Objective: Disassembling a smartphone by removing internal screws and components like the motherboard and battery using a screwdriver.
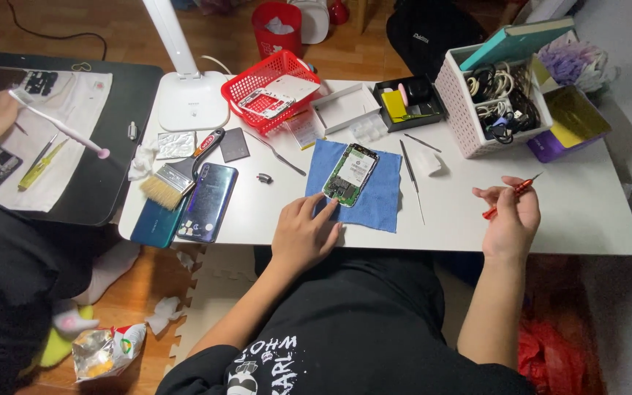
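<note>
Opened smartphone, back cover off and circuit board showing, lies on a blue cloth mid-bench, the left hand spread flat at its lower end. The right hand grips a red screwdriver. Around it, the white bench above a wooden floor carries a paintbrush, a red basket and metal tools just beside the cloth.

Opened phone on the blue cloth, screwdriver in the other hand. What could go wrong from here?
1. The opened phone is steadied only by left hand fingertips; it may slide on the blue cloth.
2. The small dark part lies loose on the table and could get lost.
3. The red screwdriver tip in the right hand could slip onto exposed circuitry.
</note>
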